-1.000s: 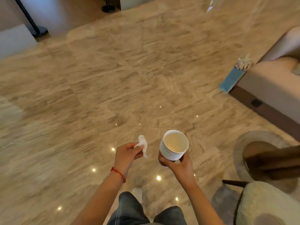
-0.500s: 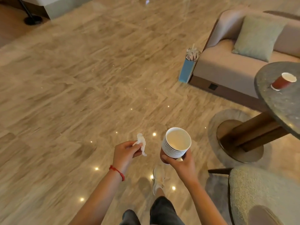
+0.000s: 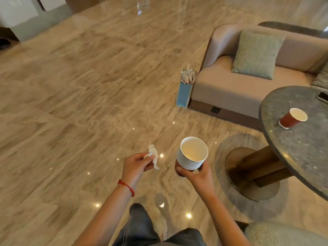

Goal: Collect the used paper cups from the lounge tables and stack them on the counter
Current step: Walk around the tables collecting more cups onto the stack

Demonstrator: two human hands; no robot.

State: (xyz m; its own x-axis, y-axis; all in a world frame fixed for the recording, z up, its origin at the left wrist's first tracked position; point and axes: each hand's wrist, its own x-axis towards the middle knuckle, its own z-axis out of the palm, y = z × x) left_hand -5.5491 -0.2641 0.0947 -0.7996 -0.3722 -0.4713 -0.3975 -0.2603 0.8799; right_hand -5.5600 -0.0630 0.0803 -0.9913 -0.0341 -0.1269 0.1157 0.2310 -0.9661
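Red cup waiting at my two o'clock, both hands already full

My right hand grips the cup stack from below, fingers curled round its base; my left hand pinches a crumpled tissue between thumb and fingertips. The red paper cup stands upright, mouth up, on the round stone table, well apart from me toward two o'clock. My right hand is the nearer one, so I judge I should bring the stack there and slot it in along that upright axis
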